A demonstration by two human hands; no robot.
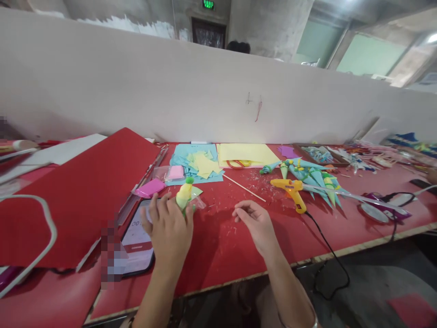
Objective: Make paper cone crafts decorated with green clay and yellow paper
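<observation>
My left hand (170, 228) is near the middle of the red table, its thumb and index finger around a small yellow-and-green paper cone (184, 193) with a green fuzzy ball on top. The other fingers fan out over a phone (138, 239) whose screen is lit. The cone's lower part is hidden behind the hand. To the right, my right hand (254, 223) hovers over the table with thumb and fingertips pressed together; whatever they hold, if anything, is too small to make out. A thin wooden stick (244, 188) lies beyond it.
Right of my hands lies a yellow glue gun (290, 189) with a trailing cord, beside several blue-green paper cones (316, 175). Cut blue and yellow paper pieces (201, 164) lie at the back. A large red board (85, 196) leans at left; a white partition (205, 95) stands behind.
</observation>
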